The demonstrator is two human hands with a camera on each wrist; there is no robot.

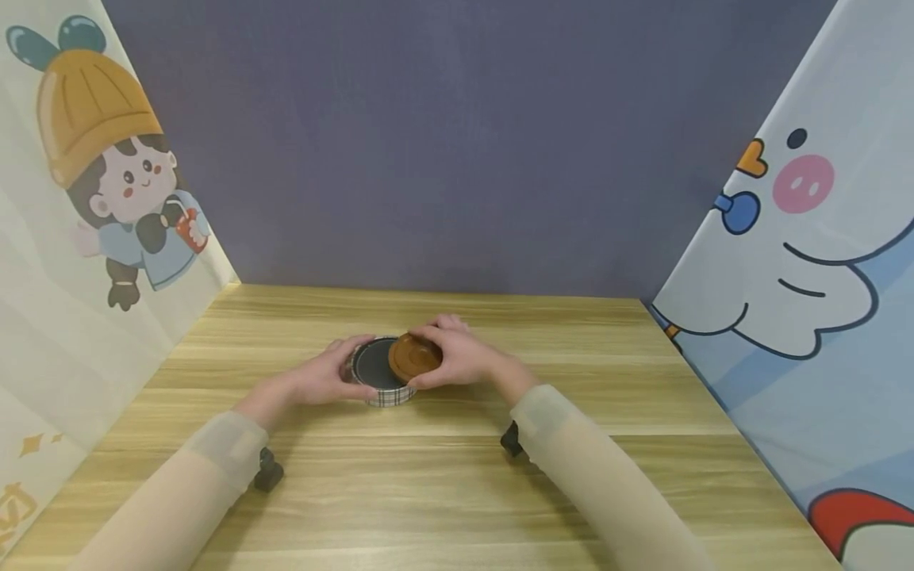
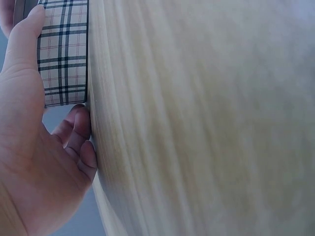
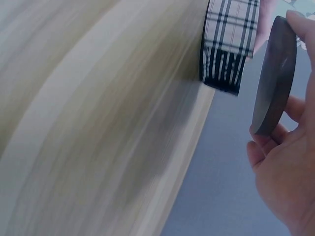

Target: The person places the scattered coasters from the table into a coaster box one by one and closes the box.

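Note:
A round tartan box [image 1: 391,396], pale with dark check lines and a dark top inside its rim, stands on the wooden table. My left hand [image 1: 332,374] grips it from the left, thumb along the near side and fingers round the far side. In the left wrist view that thumb lies against the plaid wall [image 2: 64,54]. My right hand [image 1: 460,354] holds a brown round disc [image 1: 414,358] with ringed markings by its edge. The disc is tilted and overlaps the box's right part in the head view. Edge-on in the right wrist view, the disc [image 3: 276,76] appears thin, beside the box [image 3: 231,29].
The wood-grain table [image 1: 400,492] reaches back to a plain grey-purple wall [image 1: 443,151]. Cartoon-printed panels flank it: a left panel [image 1: 43,333] and a right panel [image 1: 764,277]. Dark devices sit beneath both sleeves, such as the left one [image 1: 268,471].

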